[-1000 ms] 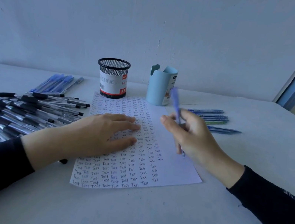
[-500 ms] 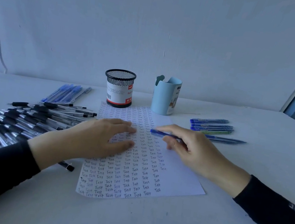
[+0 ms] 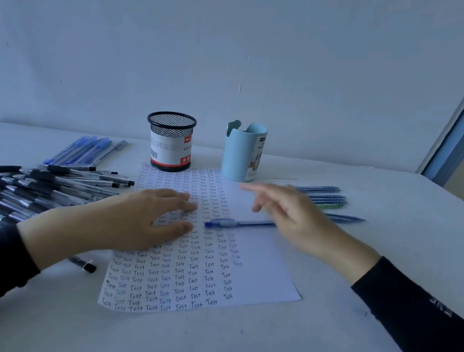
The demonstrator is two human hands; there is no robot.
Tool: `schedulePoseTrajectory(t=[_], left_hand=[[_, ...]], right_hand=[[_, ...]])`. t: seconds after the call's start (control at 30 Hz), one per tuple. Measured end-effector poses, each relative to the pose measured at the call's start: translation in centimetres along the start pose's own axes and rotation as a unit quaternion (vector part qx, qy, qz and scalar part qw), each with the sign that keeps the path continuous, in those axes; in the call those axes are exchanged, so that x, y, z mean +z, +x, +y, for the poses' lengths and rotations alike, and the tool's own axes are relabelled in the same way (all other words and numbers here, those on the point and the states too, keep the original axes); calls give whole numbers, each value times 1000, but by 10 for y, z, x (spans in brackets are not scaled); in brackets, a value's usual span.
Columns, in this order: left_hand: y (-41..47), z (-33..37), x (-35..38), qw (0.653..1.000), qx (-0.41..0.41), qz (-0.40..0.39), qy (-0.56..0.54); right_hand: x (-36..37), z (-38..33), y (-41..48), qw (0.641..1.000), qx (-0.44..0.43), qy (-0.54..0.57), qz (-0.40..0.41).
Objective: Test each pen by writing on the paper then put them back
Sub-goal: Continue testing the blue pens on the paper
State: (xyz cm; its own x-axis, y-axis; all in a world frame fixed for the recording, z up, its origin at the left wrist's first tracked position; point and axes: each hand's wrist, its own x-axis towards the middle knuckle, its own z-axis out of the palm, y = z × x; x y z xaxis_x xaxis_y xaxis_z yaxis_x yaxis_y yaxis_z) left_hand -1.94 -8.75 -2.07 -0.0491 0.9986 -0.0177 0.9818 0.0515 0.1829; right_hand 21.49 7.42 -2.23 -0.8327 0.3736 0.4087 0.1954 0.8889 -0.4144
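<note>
One head view: our left hand (image 3: pixel 140 219) lies flat, fingers straight, pinning the paper (image 3: pixel 206 282), our right hand (image 3: pixel 289 213) hovers loose and empty over a blue pen (image 3: pixel 239 224) lying on the paper; we judge it tested, so next comes a pinch and its return.

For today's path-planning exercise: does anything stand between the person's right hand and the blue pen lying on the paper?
Nothing visible does. The blue pen lies on the paper, one end at the open right hand; the left hand rests flat beyond its other end.
</note>
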Motion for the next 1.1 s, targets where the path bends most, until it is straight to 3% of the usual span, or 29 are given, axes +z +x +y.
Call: schedulePoseTrajectory(t=[0.07, 0.23, 0.43, 0.63, 0.83, 0.97, 1.1], left_hand=[[2, 3, -1, 1000, 1, 16, -13], [15, 28, 4, 980, 70, 158, -100], [30, 43, 16, 974, 132, 175, -55], [25, 30, 7, 981, 78, 173, -34], [18, -3, -31, 940, 36, 334, -52], [12, -41, -54, 899, -85, 420, -90], [7, -97, -59, 890, -222, 391, -80]], right_hand=[[-22, 13, 0, 998, 33, -47, 31], [-51, 32, -10, 986, 119, -119, 2], [-47, 30, -11, 976, 161, -137, -49], [-45, 29, -11, 976, 155, -135, -67], [-38, 25, -10, 980, 128, -137, -70], [-27, 16, -8, 985, 88, -129, -75], [-15, 8, -9, 989, 75, -100, -80]])
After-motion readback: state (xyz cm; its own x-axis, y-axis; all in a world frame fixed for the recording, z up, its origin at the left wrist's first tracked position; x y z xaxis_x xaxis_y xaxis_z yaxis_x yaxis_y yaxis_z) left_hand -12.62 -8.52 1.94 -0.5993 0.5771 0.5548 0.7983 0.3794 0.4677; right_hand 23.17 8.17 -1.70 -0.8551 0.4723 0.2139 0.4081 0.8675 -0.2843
